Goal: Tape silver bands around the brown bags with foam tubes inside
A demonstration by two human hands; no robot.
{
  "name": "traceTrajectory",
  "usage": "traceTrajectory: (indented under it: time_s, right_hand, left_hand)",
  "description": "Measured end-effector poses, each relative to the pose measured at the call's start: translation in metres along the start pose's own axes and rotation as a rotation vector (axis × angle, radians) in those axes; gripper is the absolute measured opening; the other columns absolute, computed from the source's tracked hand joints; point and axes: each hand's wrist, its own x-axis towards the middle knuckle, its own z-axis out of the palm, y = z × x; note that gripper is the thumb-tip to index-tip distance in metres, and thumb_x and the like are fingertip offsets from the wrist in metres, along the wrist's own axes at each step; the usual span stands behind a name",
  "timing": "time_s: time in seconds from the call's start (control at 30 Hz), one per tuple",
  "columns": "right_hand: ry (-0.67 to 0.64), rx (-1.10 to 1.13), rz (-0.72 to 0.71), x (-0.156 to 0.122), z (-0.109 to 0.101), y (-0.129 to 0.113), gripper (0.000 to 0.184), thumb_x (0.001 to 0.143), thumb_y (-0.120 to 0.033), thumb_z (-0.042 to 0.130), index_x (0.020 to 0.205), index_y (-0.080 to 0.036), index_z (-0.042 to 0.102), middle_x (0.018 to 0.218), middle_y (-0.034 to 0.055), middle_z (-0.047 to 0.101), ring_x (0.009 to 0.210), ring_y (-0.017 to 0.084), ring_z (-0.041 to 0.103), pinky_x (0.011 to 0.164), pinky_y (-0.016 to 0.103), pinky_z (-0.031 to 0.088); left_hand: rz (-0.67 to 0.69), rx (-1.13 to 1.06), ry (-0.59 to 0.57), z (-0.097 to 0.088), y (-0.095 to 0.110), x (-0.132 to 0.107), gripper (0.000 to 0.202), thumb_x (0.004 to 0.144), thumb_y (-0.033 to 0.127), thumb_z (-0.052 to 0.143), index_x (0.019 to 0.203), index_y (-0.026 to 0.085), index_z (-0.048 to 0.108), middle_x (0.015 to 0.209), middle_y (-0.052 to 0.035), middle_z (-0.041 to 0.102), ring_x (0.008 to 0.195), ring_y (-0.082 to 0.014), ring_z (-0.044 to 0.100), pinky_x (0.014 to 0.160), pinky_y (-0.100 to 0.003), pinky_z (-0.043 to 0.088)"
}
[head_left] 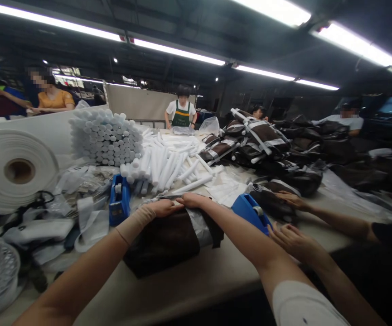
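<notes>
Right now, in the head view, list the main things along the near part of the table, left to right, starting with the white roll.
White roll, blue tape dispenser, dark brown bundle, second blue tape dispenser, a co-worker's nearer hand.

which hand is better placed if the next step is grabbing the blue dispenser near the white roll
Probably the left hand: it is nearer the blue dispenser. The right hand, at the far edge of the brown bundle, is farther away.
</notes>
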Motion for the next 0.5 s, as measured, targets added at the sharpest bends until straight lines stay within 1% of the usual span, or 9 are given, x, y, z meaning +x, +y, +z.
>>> traceTrajectory:
  time_s: [0.07,0.1,0.13,0.23,0.3,0.37,0.43,0.5]
  right_hand:
    - [-0.121,-0.05,0.011,-0.001,-0.006,-0.006,0.041,0.087,-0.044,0.061,0.072,-0.008,0.072,0.076,0.0117,0.072,0.076,0.021,0.066,0.073,0.026,0.049]
    - [-0.194,-0.078,0.016,-0.002,-0.009,-0.008,0.041,0.088,-0.045,0.059,0.075,-0.009,0.073,0.079,0.0132,0.073,0.079,0.024,0.067,0.074,0.028,0.05]
    - [-0.237,-0.099,0.019,-0.004,-0.011,-0.011,0.042,0.089,-0.046,0.057,0.078,-0.01,0.074,0.081,0.0137,0.073,0.082,0.026,0.067,0.075,0.03,0.05]
    - [-0.318,-0.15,0.024,-0.01,-0.013,-0.016,0.042,0.092,-0.047,0.052,0.084,-0.014,0.076,0.085,0.0116,0.074,0.088,0.026,0.068,0.077,0.029,0.051]
    - [-0.33,-0.177,0.025,-0.014,-0.011,-0.016,0.04,0.093,-0.046,0.051,0.086,-0.015,0.076,0.087,0.0102,0.074,0.091,0.025,0.068,0.079,0.028,0.051]
    - [-0.313,-0.2,0.028,-0.017,-0.009,-0.014,0.04,0.093,-0.046,0.05,0.088,-0.016,0.076,0.09,0.0107,0.074,0.095,0.025,0.067,0.081,0.028,0.05]
    - [-0.284,-0.213,0.032,-0.019,-0.009,-0.01,0.039,0.093,-0.045,0.051,0.086,-0.015,0.076,0.09,0.0123,0.074,0.096,0.027,0.068,0.082,0.03,0.051]
    - [-0.245,-0.212,0.036,-0.022,-0.009,-0.005,0.035,0.091,-0.043,0.055,0.083,-0.016,0.076,0.087,0.0131,0.075,0.092,0.029,0.069,0.081,0.032,0.051]
  left_hand:
    - [0.022,-0.008,-0.041,0.005,-0.005,0.001,0.057,0.097,0.056,0.028,0.072,0.021,0.066,0.072,-0.0017,0.067,0.073,-0.017,0.063,0.075,-0.023,0.046]
    - [0.023,-0.003,-0.039,0.009,-0.007,0.001,0.059,0.098,0.055,0.025,0.073,0.021,0.066,0.073,-0.0022,0.067,0.075,-0.0173,0.064,0.076,-0.023,0.046]
    - [0.017,0.007,-0.027,0.014,-0.007,0.001,0.059,0.099,0.055,0.024,0.075,0.02,0.066,0.076,-0.0033,0.068,0.078,-0.0183,0.064,0.078,-0.024,0.046]
    - [-0.034,0.063,0.034,0.029,-0.006,-0.002,0.059,0.097,0.057,0.027,0.082,0.017,0.068,0.088,-0.0106,0.07,0.091,-0.0262,0.066,0.084,-0.032,0.046]
    - [-0.08,0.103,0.073,0.035,-0.003,-0.004,0.061,0.097,0.058,0.027,0.086,0.014,0.068,0.093,-0.0158,0.07,0.098,-0.0318,0.065,0.087,-0.038,0.046]
    - [-0.122,0.133,0.094,0.038,0.0,-0.007,0.064,0.096,0.059,0.027,0.087,0.012,0.069,0.097,-0.0184,0.07,0.101,-0.0345,0.064,0.088,-0.04,0.046]
    - [-0.154,0.153,0.101,0.038,0.002,-0.009,0.065,0.096,0.062,0.027,0.087,0.012,0.069,0.098,-0.0189,0.07,0.101,-0.0351,0.064,0.087,-0.041,0.046]
    - [-0.173,0.164,0.101,0.038,0.003,-0.01,0.065,0.095,0.064,0.028,0.088,0.014,0.069,0.098,-0.0179,0.07,0.102,-0.0342,0.065,0.088,-0.041,0.047]
